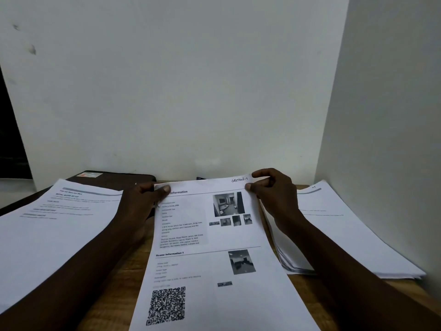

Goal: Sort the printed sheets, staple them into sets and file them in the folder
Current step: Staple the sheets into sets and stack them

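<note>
A printed sheet with small photos, a QR code and "SECTION-1" handwritten at its top right lies in front of me on the wooden table. My left hand pinches its top left corner. At the top right corner, my right hand pinches the sheet between thumb and fingers. A stack of printed sheets lies on the right, and another printed sheet lies on the left. A dark folder lies at the back left, partly under the left sheet. I see no stapler.
A white wall stands close behind the table and another wall closes the right side. Bare wooden table top shows between the papers. A small dark object peeks out behind the held sheet.
</note>
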Motion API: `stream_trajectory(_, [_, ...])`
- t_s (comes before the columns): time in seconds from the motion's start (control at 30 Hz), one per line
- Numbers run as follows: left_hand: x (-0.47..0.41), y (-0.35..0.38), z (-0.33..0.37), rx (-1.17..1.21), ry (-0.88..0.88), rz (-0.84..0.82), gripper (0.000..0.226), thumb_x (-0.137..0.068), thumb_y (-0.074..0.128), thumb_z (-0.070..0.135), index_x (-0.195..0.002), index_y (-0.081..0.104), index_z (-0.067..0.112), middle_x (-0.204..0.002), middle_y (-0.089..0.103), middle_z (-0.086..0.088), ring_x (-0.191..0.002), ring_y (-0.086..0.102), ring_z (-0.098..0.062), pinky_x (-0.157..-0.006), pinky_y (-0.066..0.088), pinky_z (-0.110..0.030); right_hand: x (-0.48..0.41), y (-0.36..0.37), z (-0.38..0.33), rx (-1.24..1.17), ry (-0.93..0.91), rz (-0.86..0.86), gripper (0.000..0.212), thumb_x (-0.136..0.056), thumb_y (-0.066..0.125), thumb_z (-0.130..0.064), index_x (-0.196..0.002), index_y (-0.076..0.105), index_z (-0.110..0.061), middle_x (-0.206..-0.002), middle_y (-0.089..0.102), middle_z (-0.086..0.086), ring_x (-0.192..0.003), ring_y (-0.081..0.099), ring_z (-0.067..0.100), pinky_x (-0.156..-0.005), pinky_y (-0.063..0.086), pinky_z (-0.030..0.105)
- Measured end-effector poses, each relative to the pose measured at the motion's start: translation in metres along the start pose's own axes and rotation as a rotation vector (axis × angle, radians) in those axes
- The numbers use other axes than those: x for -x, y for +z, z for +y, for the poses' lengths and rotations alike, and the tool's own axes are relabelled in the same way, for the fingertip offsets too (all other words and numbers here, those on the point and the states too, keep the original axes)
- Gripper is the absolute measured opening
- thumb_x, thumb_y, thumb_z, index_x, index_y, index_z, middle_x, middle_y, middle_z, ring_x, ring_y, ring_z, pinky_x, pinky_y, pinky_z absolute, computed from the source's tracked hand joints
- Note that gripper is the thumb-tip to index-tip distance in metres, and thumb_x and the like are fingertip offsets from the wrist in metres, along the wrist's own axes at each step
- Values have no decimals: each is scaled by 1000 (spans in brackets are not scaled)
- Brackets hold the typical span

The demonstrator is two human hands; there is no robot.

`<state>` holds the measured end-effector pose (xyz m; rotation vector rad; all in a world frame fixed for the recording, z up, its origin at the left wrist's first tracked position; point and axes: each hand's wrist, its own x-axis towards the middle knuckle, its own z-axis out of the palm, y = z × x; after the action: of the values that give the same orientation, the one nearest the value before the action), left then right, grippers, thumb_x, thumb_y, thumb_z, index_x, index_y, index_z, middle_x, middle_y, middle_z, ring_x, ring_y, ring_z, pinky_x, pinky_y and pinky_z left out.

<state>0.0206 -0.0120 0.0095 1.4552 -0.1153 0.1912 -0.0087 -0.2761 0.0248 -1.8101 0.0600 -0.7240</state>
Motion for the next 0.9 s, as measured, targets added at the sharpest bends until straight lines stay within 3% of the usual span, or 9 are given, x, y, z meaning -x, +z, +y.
stream_trajectory(0.13, [-3, -1, -1, -39, 38, 22, 21, -90, 67, 5, -100, 63, -13, -85, 68, -16, -70, 67, -20, -55, 56, -23, 0, 1, 1, 74, -50, 23, 20, -76, 78, -11, -84, 68, -27, -68, 70, -7, -61, 59, -10, -54, 38, 6])
stream_trajectory(0.23, [-7, -4, -3, -43, 64, 45, 16, -88, 69, 6, -96, 68, -8, -76, 72, -9, -68, 68, -19, -63, 56, -30, 1, 2, 0, 109, -97, 58, 18, -74, 79, -11, -75, 69, -26, -67, 69, -10, -62, 58, -10, -55, 40, 5])
stream_trajectory(0.33, [-8, -6, -4, -57, 84, 58, 11, -88, 71, 8, -91, 71, -3, -79, 73, -15, -77, 68, -29, -76, 54, -41, 1, 3, 2, 121, -169, 104, 17, -75, 78, -11, -69, 69, -24, -67, 69, -13, -69, 62, -2, -61, 43, 12])
stream_trajectory(0.47, [-6, -6, -3, -36, 90, 83, 14, -87, 72, 9, -91, 70, -5, -91, 70, -28, -81, 63, -33, -79, 49, -45, 5, 10, 3, 183, -349, 145, 21, -74, 75, -5, -73, 68, -24, -100, 61, -17, -104, 56, 9, -81, 47, 31])
stream_trajectory(0.63, [-7, -9, -4, -22, 66, 117, 6, -86, 74, 9, -83, 73, 3, -84, 68, -21, -79, 60, -31, -78, 49, -45, 11, 13, 0, 87, -360, -37, 18, -76, 68, 1, -74, 62, -16, -72, 67, -7, -70, 63, 5, -61, 45, 16])
stream_trajectory(0.77, [-6, -8, -2, -57, 81, 129, 9, -89, 71, 9, -90, 71, 0, -84, 68, -18, -76, 61, -28, -67, 50, -33, 16, 15, -3, 60, -341, -119, 5, -78, 64, -13, -79, 60, -13, -64, 64, -3, -53, 51, 8, -54, 40, 18])
stream_trajectory(0.83, [-5, -7, -1, -59, 86, 140, 10, -89, 70, 9, -92, 70, 0, -84, 67, -18, -77, 60, -28, -64, 47, -31, 16, 13, -9, -45, -237, -174, 36, -82, 62, -38, -69, 58, -4, -61, 59, 3, -56, 51, 11, -58, 40, 22])
stream_trajectory(0.9, [-5, -7, -1, -54, 88, 140, 10, -89, 71, 9, -86, 69, 0, -81, 65, -17, -75, 58, -27, -63, 45, -30, 16, 10, -17, -230, -22, -258, 64, -92, 52, -51, -54, 58, 0, -60, 61, 11, -58, 59, 16, -60, 47, 24])
